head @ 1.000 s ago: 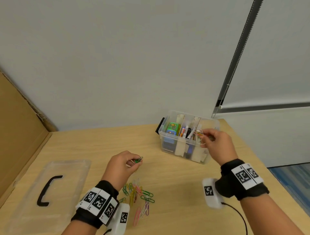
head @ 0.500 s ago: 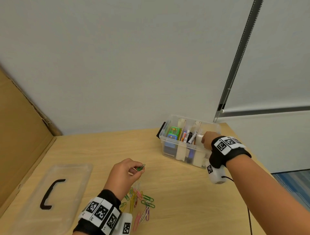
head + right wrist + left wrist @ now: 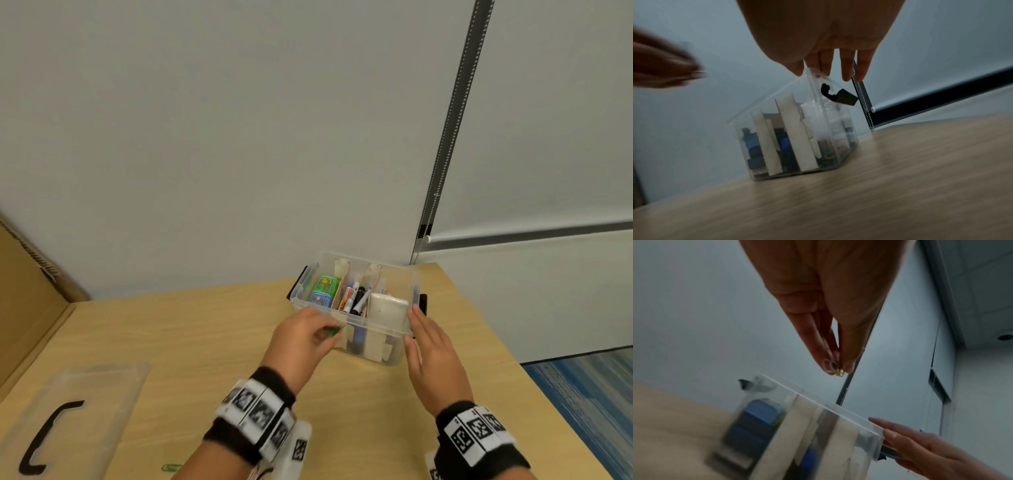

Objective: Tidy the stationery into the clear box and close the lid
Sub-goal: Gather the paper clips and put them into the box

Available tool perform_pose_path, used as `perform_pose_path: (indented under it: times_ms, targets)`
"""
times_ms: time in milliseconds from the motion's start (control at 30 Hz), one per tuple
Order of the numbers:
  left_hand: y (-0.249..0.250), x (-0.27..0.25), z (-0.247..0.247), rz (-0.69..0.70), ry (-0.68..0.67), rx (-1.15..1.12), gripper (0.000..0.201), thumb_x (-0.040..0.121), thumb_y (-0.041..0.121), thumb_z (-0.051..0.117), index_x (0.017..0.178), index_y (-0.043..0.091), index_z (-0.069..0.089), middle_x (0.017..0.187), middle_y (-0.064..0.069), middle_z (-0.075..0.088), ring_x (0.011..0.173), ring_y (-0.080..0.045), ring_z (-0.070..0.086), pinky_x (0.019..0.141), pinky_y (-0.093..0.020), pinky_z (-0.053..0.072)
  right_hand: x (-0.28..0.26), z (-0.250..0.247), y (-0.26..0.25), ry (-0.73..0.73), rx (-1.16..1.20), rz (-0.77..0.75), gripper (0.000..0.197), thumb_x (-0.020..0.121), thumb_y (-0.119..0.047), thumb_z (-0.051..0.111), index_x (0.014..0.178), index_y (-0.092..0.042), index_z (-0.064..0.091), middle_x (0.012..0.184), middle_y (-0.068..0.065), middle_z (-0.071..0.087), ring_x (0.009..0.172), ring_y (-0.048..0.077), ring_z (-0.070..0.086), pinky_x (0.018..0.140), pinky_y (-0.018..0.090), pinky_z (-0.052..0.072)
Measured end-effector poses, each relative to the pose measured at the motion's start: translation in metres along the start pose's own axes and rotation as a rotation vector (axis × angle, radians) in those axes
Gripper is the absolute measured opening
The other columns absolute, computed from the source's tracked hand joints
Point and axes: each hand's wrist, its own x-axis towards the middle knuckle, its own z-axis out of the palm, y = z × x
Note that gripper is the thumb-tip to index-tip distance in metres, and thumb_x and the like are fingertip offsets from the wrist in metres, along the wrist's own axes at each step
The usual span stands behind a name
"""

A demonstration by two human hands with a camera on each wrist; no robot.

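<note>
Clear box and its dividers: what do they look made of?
Clear box: seemingly glossy transparent plastic; the contents show through its walls. Upright beige dividers: matte and opaque, perhaps card or foam; the look leaves that open. Black side latch: likely plastic.

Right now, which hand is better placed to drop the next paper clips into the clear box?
The left hand: it pinches paper clips just over the clear box near wall. The right hand holds none; its straight fingers rest against the box's right end, probably steadying it.

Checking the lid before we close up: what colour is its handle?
Black, on the clear lid; its handle shows best in the head view.
</note>
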Motion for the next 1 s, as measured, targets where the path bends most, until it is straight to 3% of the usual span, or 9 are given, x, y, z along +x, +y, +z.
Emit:
perform_pose_path:
  times_ms: [200, 267, 367, 500, 567, 667, 767, 833, 1000]
  targets:
    - [0.038, 0.083, 0.056, 0.072, -0.103, 0.178, 0.023, 0.09, 0.022, 0.06, 0.111, 0.016, 0.068, 0.106, -0.003, 0.064, 0.095, -0.018, 0.06, 0.091, -0.03, 0.049, -0.001, 0.003, -0.002, 0.03, -0.012, -0.02, 0.057, 0.096, -0.044, 0.025, 0.148, -0.021, 0.031, 0.153, -0.007, 0.03, 0.14, 0.015, 0.031, 0.112, 0.033, 0.031]
    - [0.047, 0.1, 0.072, 0.075, -0.242, 0.308, 0.024, 0.092, 0.02, 0.056, 0.113, 0.013, 0.068, 0.11, -0.008, 0.064, 0.098, -0.024, 0.062, 0.091, -0.038, 0.05, -0.001, 0.003, -0.001, 0.018, -0.028, -0.022, 0.059, 0.095, -0.046, 0.021, 0.148, -0.021, 0.031, 0.154, -0.008, 0.03, 0.14, 0.015, 0.031, 0.112, 0.033, 0.032]
    - [0.056, 0.118, 0.089, -0.019, -0.521, 0.48, 0.025, 0.093, 0.016, 0.055, 0.113, 0.007, 0.067, 0.112, -0.014, 0.066, 0.103, -0.029, 0.063, 0.095, -0.038, 0.048, 0.0, 0.002, 0.0, 0.013, -0.027, -0.016, 0.06, 0.094, -0.047, 0.019, 0.148, -0.023, 0.03, 0.154, -0.009, 0.029, 0.14, 0.015, 0.031, 0.112, 0.034, 0.033]
    - [0.056, 0.131, 0.093, -0.112, -0.672, 0.576, 0.026, 0.09, 0.023, 0.06, 0.107, 0.005, 0.068, 0.102, -0.012, 0.068, 0.1, -0.03, 0.064, 0.097, -0.04, 0.049, 0.001, 0.003, 0.0, 0.009, -0.021, -0.012, 0.059, 0.095, -0.047, 0.02, 0.147, -0.022, 0.032, 0.154, -0.007, 0.03, 0.139, 0.016, 0.033, 0.111, 0.036, 0.035]
    - [0.056, 0.128, 0.088, -0.097, -0.661, 0.559, 0.025, 0.093, 0.021, 0.056, 0.11, 0.006, 0.067, 0.102, -0.011, 0.067, 0.101, -0.029, 0.063, 0.098, -0.041, 0.048, 0.0, 0.003, -0.001, 0.01, -0.016, -0.005, 0.06, 0.094, -0.046, 0.021, 0.147, -0.021, 0.033, 0.154, -0.006, 0.031, 0.138, 0.018, 0.035, 0.11, 0.037, 0.036]
    - [0.055, 0.104, 0.071, -0.024, -0.538, 0.424, 0.033, 0.097, 0.013, 0.045, 0.127, 0.016, 0.058, 0.131, -0.008, 0.058, 0.118, -0.025, 0.056, 0.104, -0.039, 0.043, -0.001, 0.004, -0.001, 0.01, -0.019, -0.001, 0.06, 0.094, -0.046, 0.022, 0.147, -0.02, 0.033, 0.153, -0.005, 0.031, 0.137, 0.019, 0.037, 0.109, 0.039, 0.038]
    - [0.04, 0.06, 0.047, 0.08, -0.288, 0.249, 0.032, 0.097, 0.014, 0.044, 0.124, 0.02, 0.059, 0.129, -0.001, 0.057, 0.119, -0.017, 0.051, 0.104, -0.035, 0.041, 0.0, 0.003, 0.0, -0.009, -0.033, 0.012, 0.06, 0.094, -0.047, 0.022, 0.147, -0.019, 0.033, 0.153, -0.004, 0.032, 0.136, 0.02, 0.038, 0.107, 0.04, 0.04]
    - [0.021, 0.029, 0.026, 0.11, -0.21, 0.199, 0.031, 0.096, 0.015, 0.045, 0.122, 0.022, 0.061, 0.125, 0.003, 0.058, 0.116, -0.012, 0.051, 0.102, -0.029, 0.041, 0.0, 0.001, -0.002, -0.025, -0.052, 0.03, 0.063, 0.093, -0.049, 0.02, 0.147, -0.019, 0.031, 0.153, -0.004, 0.032, 0.136, 0.022, 0.037, 0.107, 0.042, 0.039]
    - [-0.056, -0.053, -0.032, -0.083, -0.16, 0.286, 0.028, 0.097, 0.026, 0.046, 0.121, 0.032, 0.059, 0.123, 0.013, 0.057, 0.114, -0.004, 0.05, 0.1, -0.025, 0.042, -0.01, -0.005, -0.033, -0.003, -0.08, 0.049, 0.065, 0.091, -0.05, 0.027, 0.147, -0.016, 0.028, 0.155, 0.003, 0.025, 0.142, 0.028, 0.021, 0.113, 0.045, 0.026]
